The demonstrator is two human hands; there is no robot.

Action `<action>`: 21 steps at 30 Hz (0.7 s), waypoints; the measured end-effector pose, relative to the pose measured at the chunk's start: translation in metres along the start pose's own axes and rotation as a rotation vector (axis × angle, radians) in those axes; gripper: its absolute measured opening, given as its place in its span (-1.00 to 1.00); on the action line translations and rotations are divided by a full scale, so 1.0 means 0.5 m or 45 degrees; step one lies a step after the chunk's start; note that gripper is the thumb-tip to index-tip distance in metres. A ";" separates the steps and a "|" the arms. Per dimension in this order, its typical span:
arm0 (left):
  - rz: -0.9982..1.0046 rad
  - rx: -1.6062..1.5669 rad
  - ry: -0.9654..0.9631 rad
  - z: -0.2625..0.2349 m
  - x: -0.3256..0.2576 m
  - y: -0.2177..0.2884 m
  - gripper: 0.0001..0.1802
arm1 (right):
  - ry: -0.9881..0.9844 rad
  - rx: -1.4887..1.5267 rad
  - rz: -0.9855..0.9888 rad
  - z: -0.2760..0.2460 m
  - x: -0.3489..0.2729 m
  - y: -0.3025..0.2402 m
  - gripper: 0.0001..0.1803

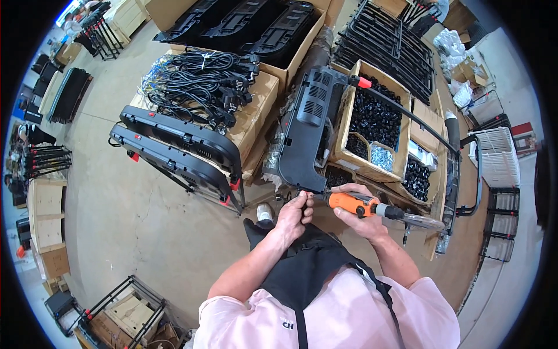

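Observation:
In front of me a black plastic housing (295, 148) with vent slots stands joined to a black tubular frame (410, 116) with a red fitting. My right hand (372, 228) is wrapped around an orange power screwdriver (349, 203), held nearly level. Its front end points left at the housing's lower edge, and a clear hose or cord trails off to the right. My left hand (294, 218) is closed in a pinch at that same lower edge, close to the tool's tip. Whatever sits between its fingers is hidden.
Beyond the housing, a wooden box (343, 131) holds many black knobs and small screws. Bundled black power cables (200, 81) lie on a carton. Two similar housings (180, 145) stand at left. More black frames (386, 49) are stacked at the back.

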State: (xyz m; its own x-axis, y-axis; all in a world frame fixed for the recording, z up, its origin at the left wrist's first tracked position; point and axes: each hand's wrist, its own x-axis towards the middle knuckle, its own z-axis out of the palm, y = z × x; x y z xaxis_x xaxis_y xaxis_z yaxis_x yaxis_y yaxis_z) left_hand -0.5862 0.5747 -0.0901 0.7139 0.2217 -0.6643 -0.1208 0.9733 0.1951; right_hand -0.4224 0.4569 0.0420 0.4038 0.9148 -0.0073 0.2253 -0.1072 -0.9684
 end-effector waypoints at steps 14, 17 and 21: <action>-0.084 -0.296 -0.095 0.000 -0.002 0.015 -0.70 | -0.022 -0.006 -0.085 0.034 0.014 0.002 -0.44; -0.067 -0.234 -0.030 0.003 0.006 0.018 -0.62 | -0.017 -0.054 -0.060 0.050 0.027 -0.009 -0.45; 0.018 -0.036 0.055 0.004 -0.002 0.018 -0.57 | 0.026 -0.126 0.022 0.074 0.046 -0.010 -0.47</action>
State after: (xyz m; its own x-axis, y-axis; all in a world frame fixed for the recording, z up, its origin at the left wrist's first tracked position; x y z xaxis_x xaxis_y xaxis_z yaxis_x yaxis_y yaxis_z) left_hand -0.5869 0.5829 -0.0862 0.6815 0.2372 -0.6923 -0.1506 0.9712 0.1845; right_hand -0.4471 0.4930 0.0372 0.4265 0.9043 -0.0178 0.3041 -0.1619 -0.9388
